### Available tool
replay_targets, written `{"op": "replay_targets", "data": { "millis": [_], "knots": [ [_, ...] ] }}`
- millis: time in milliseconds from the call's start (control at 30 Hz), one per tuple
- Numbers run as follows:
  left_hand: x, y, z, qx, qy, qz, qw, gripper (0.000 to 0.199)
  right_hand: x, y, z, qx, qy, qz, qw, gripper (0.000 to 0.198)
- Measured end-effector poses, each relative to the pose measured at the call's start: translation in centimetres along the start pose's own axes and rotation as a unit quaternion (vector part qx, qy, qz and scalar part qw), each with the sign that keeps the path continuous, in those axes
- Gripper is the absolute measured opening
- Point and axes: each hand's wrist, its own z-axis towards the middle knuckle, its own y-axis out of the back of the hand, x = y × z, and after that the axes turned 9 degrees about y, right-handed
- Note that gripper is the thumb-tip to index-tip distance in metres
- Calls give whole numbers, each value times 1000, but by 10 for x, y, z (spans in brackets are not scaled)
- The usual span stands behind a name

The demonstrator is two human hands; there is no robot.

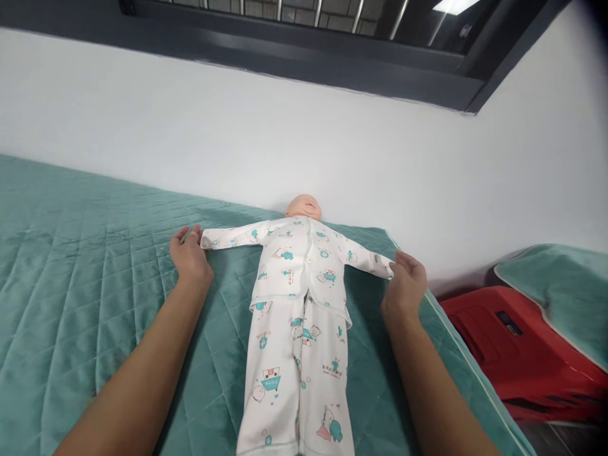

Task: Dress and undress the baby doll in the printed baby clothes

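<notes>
A baby doll lies on its back, its head against the wall, dressed in a white printed baby shirt with both sleeves spread out to the sides. White printed baby trousers cover its legs, and the shirt's hem overlaps their waist. My left hand is closed at the cuff of the sleeve on the left. On the other side, my right hand pinches the end of the opposite sleeve. The doll's own hands do not show.
A green quilted cover lies under the doll, its piped edge running down on the right. Beyond that edge stands a red plastic chair with a green cloth over it. Behind are a white wall and a dark window frame.
</notes>
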Motion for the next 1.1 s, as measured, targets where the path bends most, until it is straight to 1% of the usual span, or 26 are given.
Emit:
{"op": "replay_targets", "data": {
  "millis": [67,100,167,267,333,433,500,567,633,700,767,833,900,933,1033,1100],
  "knots": [
    [-2,-2,-5,-38,-40,34,998,30,2,-5,-7,38,13,-8,999,35],
    [-3,-4,-8,-47,-57,47,996,31,4,-7,-10,54,17,-16,998,35],
    [-6,-8,-16,-36,-93,78,992,31,7,-11,-17,85,32,-33,995,36],
    [-9,-13,-28,11,-153,155,976,28,16,-16,-32,150,61,-46,986,36],
    [-9,-14,-35,52,-184,220,957,27,23,-19,-43,198,66,-54,977,36],
    [-4,-14,-39,103,-191,311,925,31,35,-23,-59,276,73,-64,956,38],
    [1,-13,-38,142,-204,374,894,34,43,-27,-65,326,76,-63,940,40],
    [7,-12,-35,177,-230,422,859,36,49,-33,-65,360,68,-70,928,42],
    [13,-11,-31,195,-248,445,838,36,54,-45,-61,383,56,-85,918,45],
    [17,-9,-28,201,-260,452,829,37,60,-61,-55,409,47,-103,905,49],
    [20,-7,-27,206,-275,450,824,38,66,-81,-47,449,57,-127,883,50],
    [20,-6,-28,207,-288,444,823,39,73,-100,-42,486,80,-165,855,43],
    [19,-5,-30,201,-296,439,824,39,78,-115,-40,507,102,-208,830,37],
    [18,-4,-32,199,-299,441,823,39,81,-120,-40,511,110,-227,822,36],
    [13,3,-40,197,-312,467,804,40,84,-128,-42,509,125,-253,813,34],
    [8,14,-50,202,-321,491,785,40,85,-130,-43,509,130,-252,813,31]
  ]
}}
